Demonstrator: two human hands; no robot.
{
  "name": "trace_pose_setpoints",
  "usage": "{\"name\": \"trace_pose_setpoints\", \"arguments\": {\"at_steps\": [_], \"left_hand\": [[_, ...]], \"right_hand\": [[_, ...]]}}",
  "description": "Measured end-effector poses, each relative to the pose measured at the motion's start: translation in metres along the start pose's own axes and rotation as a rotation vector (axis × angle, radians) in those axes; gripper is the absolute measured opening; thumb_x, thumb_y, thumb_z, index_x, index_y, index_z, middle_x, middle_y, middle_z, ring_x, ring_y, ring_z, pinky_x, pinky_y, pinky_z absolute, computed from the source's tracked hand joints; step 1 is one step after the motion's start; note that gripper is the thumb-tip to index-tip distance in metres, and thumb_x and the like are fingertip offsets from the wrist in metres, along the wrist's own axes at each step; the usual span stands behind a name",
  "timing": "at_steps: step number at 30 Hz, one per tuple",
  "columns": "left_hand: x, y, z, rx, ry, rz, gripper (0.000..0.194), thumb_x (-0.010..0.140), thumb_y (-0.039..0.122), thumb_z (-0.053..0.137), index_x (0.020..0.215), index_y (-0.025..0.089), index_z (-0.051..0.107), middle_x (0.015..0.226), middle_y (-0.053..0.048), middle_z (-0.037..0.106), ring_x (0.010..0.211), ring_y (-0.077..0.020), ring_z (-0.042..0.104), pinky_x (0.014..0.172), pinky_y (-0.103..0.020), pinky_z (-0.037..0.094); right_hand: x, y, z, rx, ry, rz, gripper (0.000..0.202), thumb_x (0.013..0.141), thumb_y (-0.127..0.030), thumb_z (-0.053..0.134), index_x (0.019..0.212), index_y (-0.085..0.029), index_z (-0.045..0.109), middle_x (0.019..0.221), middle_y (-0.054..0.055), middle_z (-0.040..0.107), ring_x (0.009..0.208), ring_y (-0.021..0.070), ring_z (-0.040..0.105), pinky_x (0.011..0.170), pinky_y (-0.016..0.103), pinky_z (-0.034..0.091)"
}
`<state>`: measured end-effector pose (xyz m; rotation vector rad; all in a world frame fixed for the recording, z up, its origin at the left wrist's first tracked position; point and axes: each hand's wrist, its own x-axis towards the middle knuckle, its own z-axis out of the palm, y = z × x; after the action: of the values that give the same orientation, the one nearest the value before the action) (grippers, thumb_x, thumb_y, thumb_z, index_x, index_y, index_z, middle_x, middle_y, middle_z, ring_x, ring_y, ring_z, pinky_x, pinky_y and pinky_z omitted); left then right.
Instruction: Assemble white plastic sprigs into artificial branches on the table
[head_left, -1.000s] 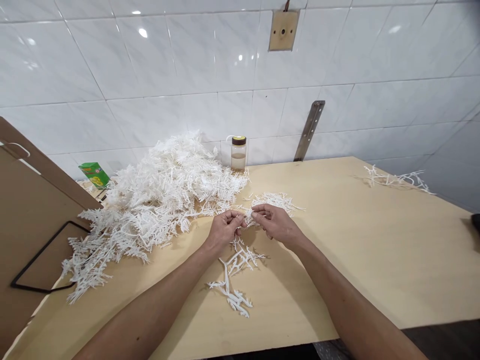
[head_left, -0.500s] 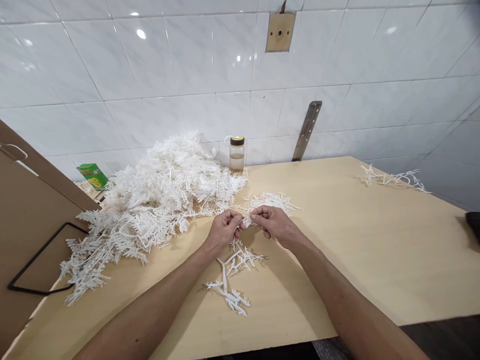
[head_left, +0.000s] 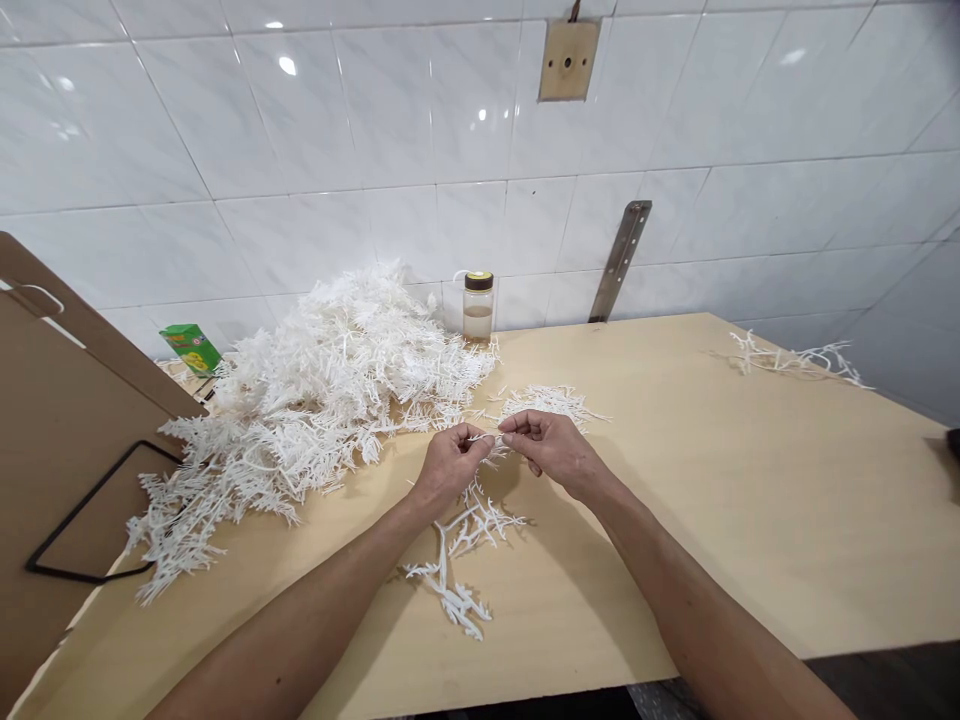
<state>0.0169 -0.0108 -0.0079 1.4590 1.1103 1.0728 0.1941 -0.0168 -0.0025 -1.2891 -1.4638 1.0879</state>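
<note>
Bench (head_left: 750,480): carries the big white heap (head_left: 337,360) at back left; small pile (head_left: 555,400) just beyond the hands;
Branch (head_left: 444,570): below the left hand (head_left: 448,468); link to the sprig unclear;
Grips: left and right hand (head_left: 551,447) both pinching, thumb to finger, at the thin sprig (head_left: 486,437);
Risk: twigs could snap from a sideways tug; loose pinching could drop the sprig;
Count: one bench; one heap; one small pile; one branch; one sprig; two hands.
</note>
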Motion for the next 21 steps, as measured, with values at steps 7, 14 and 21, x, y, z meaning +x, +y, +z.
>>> {"name": "trace_pose_setpoints", "arguments": {"at_steps": [7,14,21], "left_hand": [[-0.0014,0.0011,-0.0017,0.018,0.028,0.001,0.031,0.076,0.046,0.066,0.072,0.015,0.062,0.061,0.003,0.053,0.056,-0.0100,0.044,0.056,-0.023,0.035],[-0.0046,0.0043,-0.0003,0.062,0.052,0.006,0.031,0.077,0.047,0.064,0.071,0.016,0.060,0.059,0.004,0.050,0.053,-0.0095,0.042,0.053,-0.023,0.034],[-0.0035,0.0018,-0.0005,0.129,0.043,0.021,0.030,0.078,0.044,0.064,0.072,0.015,0.065,0.064,-0.001,0.059,0.057,-0.0120,0.050,0.056,-0.024,0.040]], "right_hand": [[-0.0013,-0.0057,-0.0083,0.013,-0.051,0.004,0.035,0.076,-0.043,0.068,0.097,-0.015,0.066,0.078,0.003,0.061,0.053,0.0090,0.052,0.043,0.021,0.043],[-0.0012,-0.0014,-0.0064,-0.089,-0.087,0.025,0.033,0.078,-0.049,0.064,0.077,-0.016,0.068,0.058,-0.003,0.049,0.045,0.0077,0.044,0.041,0.020,0.038],[-0.0052,-0.0095,-0.0039,-0.185,-0.072,0.015,0.025,0.078,-0.041,0.062,0.081,-0.016,0.069,0.066,-0.001,0.058,0.044,0.0068,0.046,0.040,0.020,0.038]]}}
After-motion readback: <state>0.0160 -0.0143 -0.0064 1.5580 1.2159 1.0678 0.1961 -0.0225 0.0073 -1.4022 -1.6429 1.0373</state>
